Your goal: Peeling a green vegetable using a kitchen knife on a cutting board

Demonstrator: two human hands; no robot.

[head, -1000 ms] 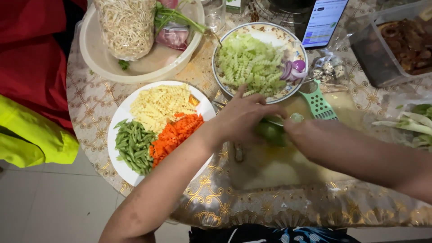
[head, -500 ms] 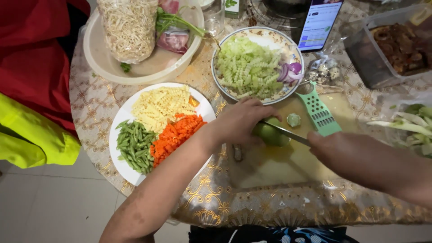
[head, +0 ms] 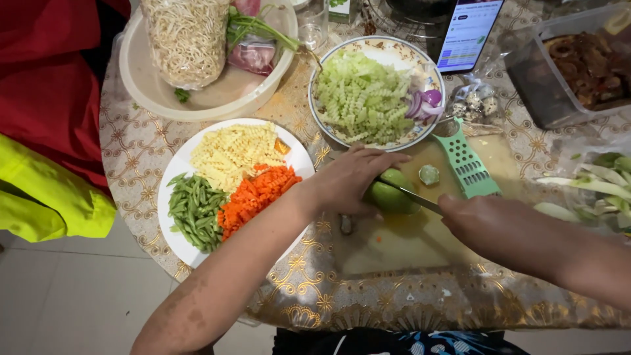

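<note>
My left hand (head: 345,181) presses down on a round green fruit (head: 392,196) lying on a pale cutting board (head: 407,246). In my right hand (head: 476,223) is a knife (head: 414,198) whose blade bites into the top of the fruit. A small cut-off green end piece (head: 429,174) rests on the board just beyond the fruit, beside a green plastic grater (head: 467,164).
A white plate (head: 172,190) holds chopped green beans, carrot and yellow crinkle-cut pieces. A patterned plate (head: 378,92) carries pale green crinkle-cut pieces and onion slices. Behind stand a cream bowl (head: 141,85) with noodles, a phone (head: 468,31), a plastic tub (head: 578,62) and leafy stalks (head: 595,187).
My right hand drew back from the fruit to the right, bringing the knife blade into view across its top. The cut-off end piece now lies apart on the board.
</note>
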